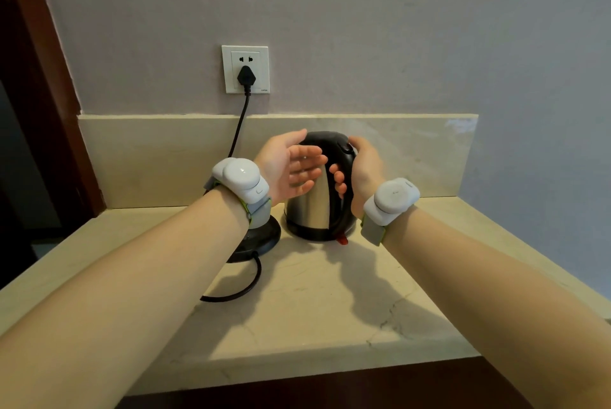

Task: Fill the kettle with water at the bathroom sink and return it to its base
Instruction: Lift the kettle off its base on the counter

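A steel kettle (309,210) with a black lid and black handle stands upright on the beige stone counter (317,303), off its base. Its round black base (261,240) lies just to the left, partly hidden behind my left wrist. My right hand (360,167) is wrapped around the kettle's handle, thumb near the lid button. My left hand (291,164) is open, palm toward the kettle's left side, fingers spread close to the lid; contact is unclear. The lid is closed.
A black cord (239,126) runs from the base up to a plug in a white wall socket (245,69), and loops on the counter (244,289). A low stone backsplash (413,151) lines the wall. A dark wooden frame (43,78) stands at the left.
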Tool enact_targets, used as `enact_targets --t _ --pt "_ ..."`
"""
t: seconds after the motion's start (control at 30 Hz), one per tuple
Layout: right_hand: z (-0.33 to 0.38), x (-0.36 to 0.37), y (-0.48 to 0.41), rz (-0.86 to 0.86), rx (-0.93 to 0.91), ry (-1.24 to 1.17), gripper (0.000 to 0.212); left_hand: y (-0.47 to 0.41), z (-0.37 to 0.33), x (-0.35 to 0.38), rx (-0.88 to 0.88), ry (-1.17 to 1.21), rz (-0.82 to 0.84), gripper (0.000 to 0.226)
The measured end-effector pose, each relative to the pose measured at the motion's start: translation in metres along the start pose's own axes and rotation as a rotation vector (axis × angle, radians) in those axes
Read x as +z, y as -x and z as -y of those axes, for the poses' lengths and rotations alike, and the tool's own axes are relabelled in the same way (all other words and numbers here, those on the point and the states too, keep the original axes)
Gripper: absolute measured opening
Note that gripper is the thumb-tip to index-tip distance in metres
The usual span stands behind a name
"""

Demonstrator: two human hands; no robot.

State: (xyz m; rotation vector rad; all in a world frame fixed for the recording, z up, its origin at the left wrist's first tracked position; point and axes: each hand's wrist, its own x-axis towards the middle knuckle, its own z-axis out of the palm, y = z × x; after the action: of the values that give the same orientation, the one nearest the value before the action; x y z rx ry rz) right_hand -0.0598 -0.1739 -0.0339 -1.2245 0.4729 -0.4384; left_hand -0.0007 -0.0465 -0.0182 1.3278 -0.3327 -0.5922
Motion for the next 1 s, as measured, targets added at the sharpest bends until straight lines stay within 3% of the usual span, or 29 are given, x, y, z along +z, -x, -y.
enact_targets --t 0.57,0.77,0.93,1.0 --pt "0.016 0.011 0.019 -0.029 -0.166 0.022 0.045 0.049 -0.002 -0.026 -0.094 -0.171 -0.055 0.033" --pt "0.023 0.057 0.05 0.092 -0.23 0.018 0.046 0.089 -0.001 -0.053 -0.2 -0.253 -0.04 0.037" --pt "0.019 0.111 0.092 0.22 -0.271 -0.011 0.037 0.138 0.001 -0.081 -0.275 -0.18 -0.016 0.044" --pt "0.01 0.143 0.119 0.27 -0.244 -0.009 0.038 0.169 0.0 -0.105 -0.235 -0.118 -0.093 0.048"
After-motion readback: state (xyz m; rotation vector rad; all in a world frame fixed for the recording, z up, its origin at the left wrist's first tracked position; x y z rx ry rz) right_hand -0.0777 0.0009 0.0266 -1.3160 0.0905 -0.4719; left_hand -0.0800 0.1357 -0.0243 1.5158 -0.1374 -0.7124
